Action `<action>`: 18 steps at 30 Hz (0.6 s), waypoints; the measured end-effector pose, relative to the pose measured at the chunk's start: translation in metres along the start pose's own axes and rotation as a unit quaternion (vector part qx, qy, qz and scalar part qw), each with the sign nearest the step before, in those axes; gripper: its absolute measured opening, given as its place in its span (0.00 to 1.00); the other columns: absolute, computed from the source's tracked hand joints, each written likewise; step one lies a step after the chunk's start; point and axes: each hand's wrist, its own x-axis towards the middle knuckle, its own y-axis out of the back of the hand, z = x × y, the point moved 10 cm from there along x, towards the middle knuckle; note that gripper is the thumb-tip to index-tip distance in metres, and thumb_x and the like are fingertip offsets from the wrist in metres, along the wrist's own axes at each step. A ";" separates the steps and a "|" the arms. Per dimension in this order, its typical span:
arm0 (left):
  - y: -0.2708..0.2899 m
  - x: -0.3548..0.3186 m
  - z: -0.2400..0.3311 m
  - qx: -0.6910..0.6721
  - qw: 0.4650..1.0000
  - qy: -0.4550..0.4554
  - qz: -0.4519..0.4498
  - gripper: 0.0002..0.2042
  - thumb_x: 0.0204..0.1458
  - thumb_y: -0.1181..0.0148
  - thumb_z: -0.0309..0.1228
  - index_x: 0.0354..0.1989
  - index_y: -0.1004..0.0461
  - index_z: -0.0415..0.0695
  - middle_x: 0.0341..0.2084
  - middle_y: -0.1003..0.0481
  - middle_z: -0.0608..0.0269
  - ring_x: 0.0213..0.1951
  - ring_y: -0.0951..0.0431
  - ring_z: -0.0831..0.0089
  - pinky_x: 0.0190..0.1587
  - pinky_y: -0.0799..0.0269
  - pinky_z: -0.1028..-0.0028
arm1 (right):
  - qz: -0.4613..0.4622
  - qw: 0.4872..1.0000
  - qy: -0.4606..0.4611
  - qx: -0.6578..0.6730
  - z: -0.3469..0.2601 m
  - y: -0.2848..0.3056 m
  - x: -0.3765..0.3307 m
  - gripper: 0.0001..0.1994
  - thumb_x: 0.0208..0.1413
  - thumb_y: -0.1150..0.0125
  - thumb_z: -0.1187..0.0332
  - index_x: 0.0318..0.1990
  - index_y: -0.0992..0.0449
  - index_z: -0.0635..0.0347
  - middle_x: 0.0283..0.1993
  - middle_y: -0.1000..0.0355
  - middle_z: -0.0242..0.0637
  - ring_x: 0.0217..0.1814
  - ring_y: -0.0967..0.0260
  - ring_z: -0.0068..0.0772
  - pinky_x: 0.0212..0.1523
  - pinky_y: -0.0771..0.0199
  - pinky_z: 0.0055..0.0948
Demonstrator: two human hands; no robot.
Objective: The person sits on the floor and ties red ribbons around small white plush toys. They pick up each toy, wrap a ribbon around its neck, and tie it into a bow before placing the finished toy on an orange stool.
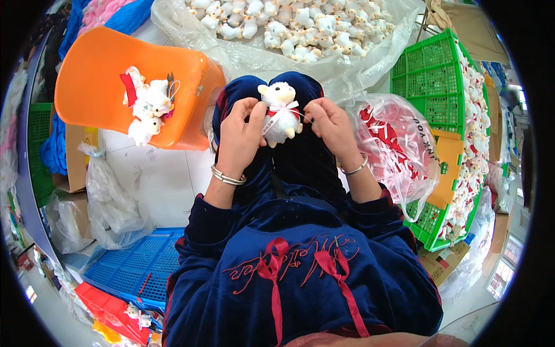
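A small white plush sheep [284, 128] with a cream muzzle and feet sits upright between my hands, above my lap. It wears a red cape, and a thin white ribbon [282, 109] is tied in a bow at its neck. On its left side my left hand [243, 136] is closed, thumb and forefinger pinching the ribbon; its other fingertips are partly hidden beside the toy. Opposite, my right hand [334, 124] pinches the ribbon's other side, a little apart from the plush body.
An orange chair [92, 81] at the left carries several finished-looking plush toys [149, 107]. Ahead lies a clear plastic sheet [243, 55] heaped with white plush toys. At the right are a bag of red pieces and ribbons [399, 144] and a green crate [428, 81]. Blue crates [139, 266] stand lower left.
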 end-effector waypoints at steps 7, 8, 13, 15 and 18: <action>-0.030 0.007 -0.003 0.074 0.995 0.024 -0.056 0.23 0.60 0.35 0.42 0.49 0.26 0.30 0.32 0.18 0.54 0.21 0.21 0.79 0.20 0.27 0.79 | -0.025 0.996 0.013 -0.088 -0.005 -0.020 -0.005 0.09 0.63 0.34 0.67 0.35 0.24 0.65 0.28 0.27 0.25 0.28 0.37 0.12 0.29 0.35 0.19; -0.030 0.007 -0.004 0.060 0.996 0.027 -0.062 0.23 0.59 0.35 0.41 0.49 0.26 0.30 0.32 0.18 0.55 0.20 0.22 0.79 0.20 0.27 0.79 | -0.030 0.994 0.008 -0.108 -0.005 -0.019 -0.005 0.10 0.63 0.34 0.67 0.34 0.24 0.65 0.28 0.27 0.25 0.28 0.37 0.12 0.29 0.35 0.19; -0.029 0.006 -0.008 0.043 0.997 0.029 -0.054 0.21 0.59 0.34 0.40 0.47 0.25 0.31 0.30 0.19 0.58 0.19 0.23 0.80 0.19 0.28 0.80 | -0.068 0.992 -0.041 -0.102 0.004 -0.020 -0.005 0.10 0.61 0.33 0.68 0.32 0.24 0.65 0.27 0.27 0.25 0.28 0.37 0.12 0.29 0.35 0.19; -0.029 0.008 -0.008 0.039 0.997 0.028 -0.053 0.21 0.59 0.34 0.40 0.47 0.25 0.32 0.30 0.19 0.59 0.19 0.23 0.81 0.19 0.29 0.81 | -0.084 0.988 -0.045 -0.125 0.001 -0.020 -0.004 0.10 0.61 0.32 0.68 0.33 0.24 0.65 0.27 0.27 0.25 0.29 0.36 0.12 0.29 0.34 0.19; -0.029 0.007 -0.010 0.075 0.991 0.043 -0.098 0.23 0.56 0.31 0.41 0.49 0.26 0.32 0.34 0.18 0.55 0.25 0.19 0.74 0.27 0.23 0.76 | -0.109 0.983 -0.045 -0.138 -0.002 -0.014 -0.004 0.10 0.60 0.31 0.67 0.36 0.24 0.64 0.28 0.27 0.24 0.29 0.35 0.13 0.31 0.32 0.19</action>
